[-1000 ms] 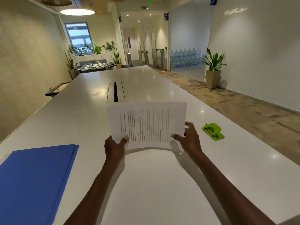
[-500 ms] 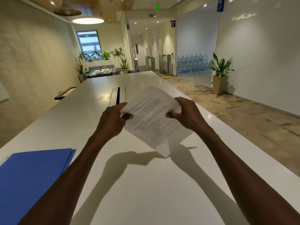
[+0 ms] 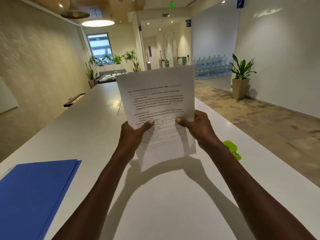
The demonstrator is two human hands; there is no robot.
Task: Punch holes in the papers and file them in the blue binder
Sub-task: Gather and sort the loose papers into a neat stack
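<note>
I hold a thin stack of printed white papers (image 3: pixel 158 104) upright in the air above the white table (image 3: pixel 83 132), text facing me. My left hand (image 3: pixel 134 134) grips the papers' left edge with the thumb on the front. My right hand (image 3: pixel 199 129) grips the right edge the same way. The blue binder (image 3: pixel 32 196) lies shut and flat on the table at the lower left. A green hole punch (image 3: pixel 231 148) sits on the table at the right, partly hidden behind my right forearm.
The long table runs away from me, with a cable slot (image 3: pixel 119 108) half hidden behind the papers. A potted plant (image 3: pixel 240 78) stands on the floor to the right, near stacked water bottles (image 3: pixel 211 66). More plants (image 3: pixel 117 59) line the far window.
The papers went from landscape and low over the table, through a tilted turn, to upright portrait and higher. Both hands shifted their grip to the lower side edges.
</note>
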